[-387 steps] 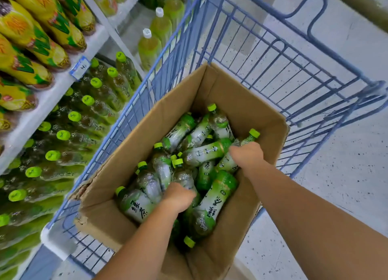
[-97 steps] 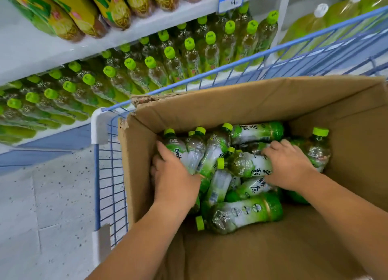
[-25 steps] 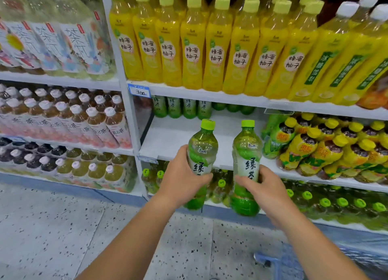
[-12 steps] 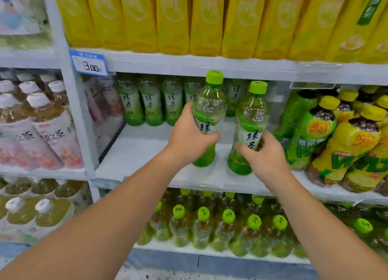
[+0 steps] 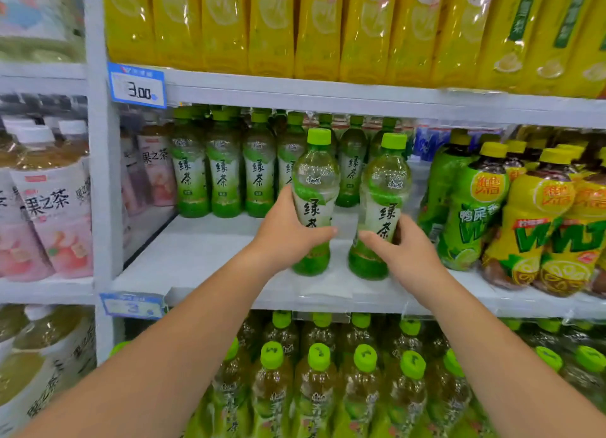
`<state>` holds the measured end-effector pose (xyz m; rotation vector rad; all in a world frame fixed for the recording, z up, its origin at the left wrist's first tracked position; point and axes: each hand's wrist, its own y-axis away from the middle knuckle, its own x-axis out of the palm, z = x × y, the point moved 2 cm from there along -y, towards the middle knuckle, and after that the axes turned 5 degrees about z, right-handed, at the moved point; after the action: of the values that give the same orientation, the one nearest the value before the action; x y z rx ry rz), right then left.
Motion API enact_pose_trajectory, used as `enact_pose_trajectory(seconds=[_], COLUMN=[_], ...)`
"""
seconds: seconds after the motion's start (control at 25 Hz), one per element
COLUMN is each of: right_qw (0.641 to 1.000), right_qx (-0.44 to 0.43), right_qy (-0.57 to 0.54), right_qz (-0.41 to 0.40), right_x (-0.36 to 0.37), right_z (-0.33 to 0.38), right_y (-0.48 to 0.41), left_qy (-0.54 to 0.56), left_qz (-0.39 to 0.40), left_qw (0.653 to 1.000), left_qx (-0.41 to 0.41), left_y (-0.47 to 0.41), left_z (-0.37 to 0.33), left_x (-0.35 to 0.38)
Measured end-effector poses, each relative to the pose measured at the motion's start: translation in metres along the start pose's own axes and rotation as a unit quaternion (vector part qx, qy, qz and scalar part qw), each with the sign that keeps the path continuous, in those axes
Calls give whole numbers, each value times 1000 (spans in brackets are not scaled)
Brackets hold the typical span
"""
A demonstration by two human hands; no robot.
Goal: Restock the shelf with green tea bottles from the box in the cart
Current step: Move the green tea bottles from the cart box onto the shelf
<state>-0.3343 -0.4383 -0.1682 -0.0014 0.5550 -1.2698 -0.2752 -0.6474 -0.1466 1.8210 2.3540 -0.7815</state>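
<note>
Worked at the shelf (image 5: 203, 260): white, flat, smooth, with bare space at the front. Faced a back row (image 5: 223, 181) of upright green tea bottles at the rear, with fatter neighbours (image 5: 465, 208) in green and yellow labels crowding the right.

Held 2 bottles upright over that bare space, side by side and apart. Gripped the left bottle (image 5: 314, 181) at its waist with the left hand (image 5: 285, 234), and the right bottle (image 5: 385, 188) likewise with the right hand (image 5: 403, 254). Curled fingers (image 5: 323, 231) round each label, thumbs across the front. Could not tell whether the bases touched the shelf or hung just above it.

Probably called for setting both bases flat, then sliding them straight back until just in front of the back row, labels forward and lined up with its columns. Needed care on the right, close to the neighbours. Warranted letting go only once each bottle stood steady.

Looked like thin clear plastic, domed at the shoulder and narrowed at the grip, so likely to dent under a hard squeeze. Showed glossy wrap labels, white fading to deep green at the base. Ended in small round lime caps (image 5: 318, 136).
</note>
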Motion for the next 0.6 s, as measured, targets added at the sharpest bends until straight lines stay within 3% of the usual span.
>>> enact_pose_trajectory(seconds=[0.12, 0.36, 0.6], right_qw=[999, 995, 993], right_qx=[12, 4, 14], right_qy=[35, 77, 61], right_qz=[39, 65, 100], right_x=[-4, -9, -16], right_z=[-8, -16, -18], right_y=[7, 12, -3], left_qy=[-31, -67, -136], left_qz=[22, -33, -21], left_qw=[999, 997, 990], left_qx=[-28, 13, 28], left_y=[15, 34, 24], left_z=[9, 18, 21], left_x=[-1, 0, 2])
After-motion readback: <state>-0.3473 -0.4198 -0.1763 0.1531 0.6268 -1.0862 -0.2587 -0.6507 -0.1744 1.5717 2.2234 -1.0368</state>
